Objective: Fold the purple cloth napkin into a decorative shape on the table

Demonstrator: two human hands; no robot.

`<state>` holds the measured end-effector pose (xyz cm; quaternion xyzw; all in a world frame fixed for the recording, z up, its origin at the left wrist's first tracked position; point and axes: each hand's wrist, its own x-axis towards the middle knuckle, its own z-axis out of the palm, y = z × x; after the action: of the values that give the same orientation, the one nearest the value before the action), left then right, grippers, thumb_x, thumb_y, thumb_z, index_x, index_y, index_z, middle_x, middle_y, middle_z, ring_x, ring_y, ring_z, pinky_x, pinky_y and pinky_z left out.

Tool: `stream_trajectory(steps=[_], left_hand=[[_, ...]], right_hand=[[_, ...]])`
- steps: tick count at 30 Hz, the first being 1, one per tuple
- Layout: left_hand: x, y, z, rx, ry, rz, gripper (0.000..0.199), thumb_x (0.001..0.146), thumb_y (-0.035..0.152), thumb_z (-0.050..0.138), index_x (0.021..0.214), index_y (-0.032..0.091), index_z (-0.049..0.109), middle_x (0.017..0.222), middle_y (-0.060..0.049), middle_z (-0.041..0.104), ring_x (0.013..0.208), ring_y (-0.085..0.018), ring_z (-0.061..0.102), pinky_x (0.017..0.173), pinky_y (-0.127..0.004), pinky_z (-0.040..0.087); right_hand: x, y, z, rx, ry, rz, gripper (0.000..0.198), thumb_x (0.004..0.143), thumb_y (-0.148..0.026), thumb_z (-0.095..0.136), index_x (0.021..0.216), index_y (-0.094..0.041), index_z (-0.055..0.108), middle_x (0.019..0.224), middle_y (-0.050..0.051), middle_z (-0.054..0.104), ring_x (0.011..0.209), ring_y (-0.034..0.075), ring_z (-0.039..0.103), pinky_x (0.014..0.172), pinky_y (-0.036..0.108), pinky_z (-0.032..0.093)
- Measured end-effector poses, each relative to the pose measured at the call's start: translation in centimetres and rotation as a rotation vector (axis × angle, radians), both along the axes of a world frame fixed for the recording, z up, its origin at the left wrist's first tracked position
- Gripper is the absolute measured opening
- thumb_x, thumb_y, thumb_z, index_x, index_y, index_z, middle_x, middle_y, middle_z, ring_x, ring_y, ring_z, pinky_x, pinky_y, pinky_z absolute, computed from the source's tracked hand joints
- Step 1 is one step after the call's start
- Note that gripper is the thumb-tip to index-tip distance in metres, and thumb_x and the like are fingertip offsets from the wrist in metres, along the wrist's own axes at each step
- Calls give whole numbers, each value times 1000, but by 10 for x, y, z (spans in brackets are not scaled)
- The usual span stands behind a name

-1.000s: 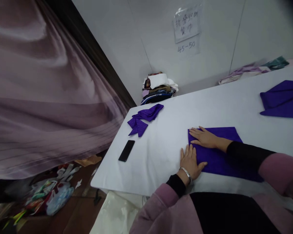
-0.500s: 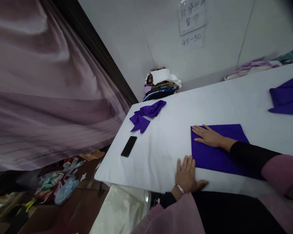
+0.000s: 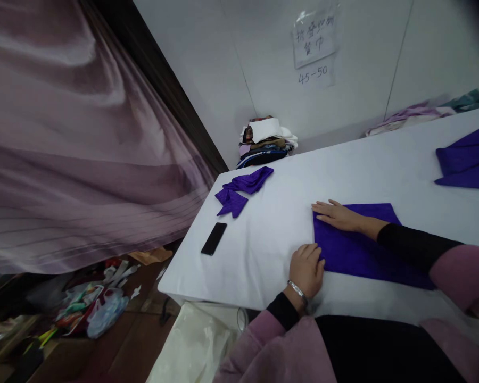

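Observation:
A purple napkin (image 3: pixel 367 250) lies flat and folded on the white-covered table in front of me. My right hand (image 3: pixel 337 215) rests on its far left part, palm down with the fingers stretched out to the left edge. At the near left corner, my left hand (image 3: pixel 306 268) has its fingers curled and the thumb drawn in, closed on the cloth's edge; the fingertips are partly hidden. A silver bracelet (image 3: pixel 297 289) circles my left wrist.
Left on the white table (image 3: pixel 279 223) lie a black phone (image 3: pixel 214 238) and a crumpled purple cloth (image 3: pixel 245 186). Another folded purple cloth (image 3: pixel 469 162) is far right. A clothes stack (image 3: pixel 265 141) stands by the wall. A pink curtain (image 3: pixel 83 159) hangs left.
My left hand has gone from lying spread on the table to curling its fingers at the napkin's near left corner. The right hand stays at nearly the same spot on the napkin.

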<state>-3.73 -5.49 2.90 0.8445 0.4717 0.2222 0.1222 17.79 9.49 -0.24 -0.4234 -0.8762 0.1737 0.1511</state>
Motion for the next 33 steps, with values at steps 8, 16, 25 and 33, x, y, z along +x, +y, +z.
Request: stream_trajectory(steps=[8, 16, 25, 33], left_hand=[[17, 18, -14, -15, 190, -74, 38, 89, 30, 45, 119, 11, 56, 133, -13, 54, 126, -26, 45, 107, -42, 38], [18, 12, -27, -57, 294, -51, 47, 93, 34, 37, 131, 9, 47, 141, -14, 45, 135, -25, 35, 111, -43, 33], [18, 12, -27, -48, 298, -49, 48, 93, 35, 36, 132, 10, 46, 142, -13, 45, 135, -25, 34, 111, -43, 33], [4, 28, -13, -92, -8, -59, 31, 91, 24, 41, 110, 19, 65, 120, -7, 64, 118, -20, 55, 103, -39, 44]], right_hand=[[-15, -16, -19, 94, -25, 97, 50, 93, -45, 32, 134, -22, 49, 139, 10, 48, 133, 28, 34, 109, 56, 20], [-9, -8, -34, 172, -73, 96, 59, 90, -57, 35, 141, -27, 39, 144, 9, 42, 133, 28, 34, 110, 56, 17], [-19, -10, -26, 207, -77, 40, 68, 89, -60, 35, 143, -20, 35, 145, 14, 38, 136, 31, 28, 109, 58, 18], [-14, -52, -30, 158, -24, 91, 62, 91, -55, 35, 145, -24, 32, 146, 11, 37, 136, 29, 30, 110, 57, 18]])
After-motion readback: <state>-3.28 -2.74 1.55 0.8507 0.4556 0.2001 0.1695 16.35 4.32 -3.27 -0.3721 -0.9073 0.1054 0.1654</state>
